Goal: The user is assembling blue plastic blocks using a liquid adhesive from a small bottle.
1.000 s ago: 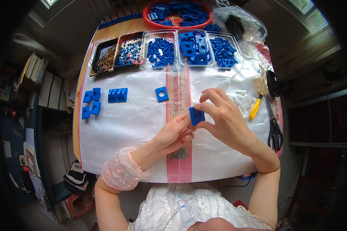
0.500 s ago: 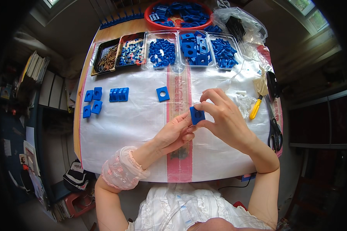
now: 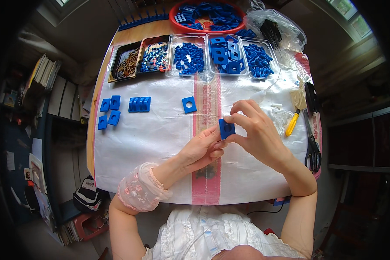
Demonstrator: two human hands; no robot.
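one blue square block [image 3: 226, 130] sits between the left hand [image 3: 202, 148], pinching its edge, and right hand [image 3: 259, 135], half-curled across it; likely adjusting, next needing steady pressure.

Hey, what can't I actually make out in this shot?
All in the head view:
- Underside of the held blue square piece: hidden by its own top face and the left hand.
- Far rim of the red basin: cut off by the upper edge.
- Mixed small bits in a black tray: too small to identify one by one.
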